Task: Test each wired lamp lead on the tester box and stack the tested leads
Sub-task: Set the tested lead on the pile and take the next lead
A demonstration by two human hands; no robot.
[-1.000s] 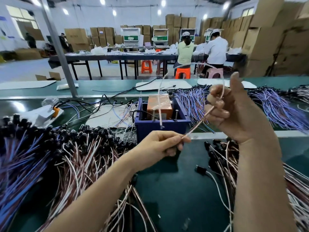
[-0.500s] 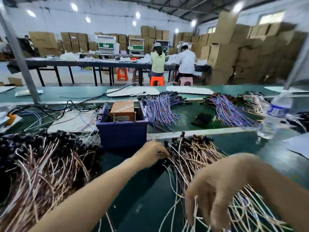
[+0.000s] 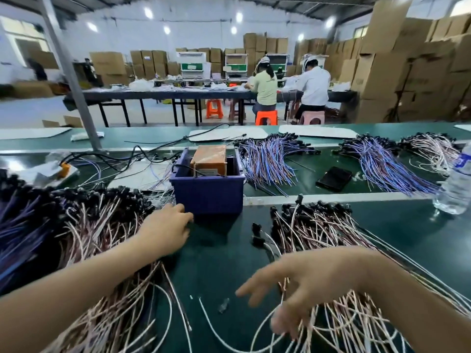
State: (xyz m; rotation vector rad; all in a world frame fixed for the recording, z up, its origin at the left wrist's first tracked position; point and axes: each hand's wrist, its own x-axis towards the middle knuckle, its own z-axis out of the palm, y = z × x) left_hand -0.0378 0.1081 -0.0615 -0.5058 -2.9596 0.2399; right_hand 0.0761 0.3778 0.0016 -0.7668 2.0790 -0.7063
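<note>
Right hand (image 3: 305, 284) spread above leads (image 3: 331, 230); blue bin (image 3: 209, 194), phone (image 3: 334, 178), bottle (image 3: 456, 184) beyond

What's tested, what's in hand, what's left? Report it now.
Done, probably: the right pile, fanned under the open right hand. In hand: no lead held at the tester box; the left hand is at the edge of the left heap, its grip hidden. Left: that large left heap, perhaps also the blue-wire bundles behind.
</note>
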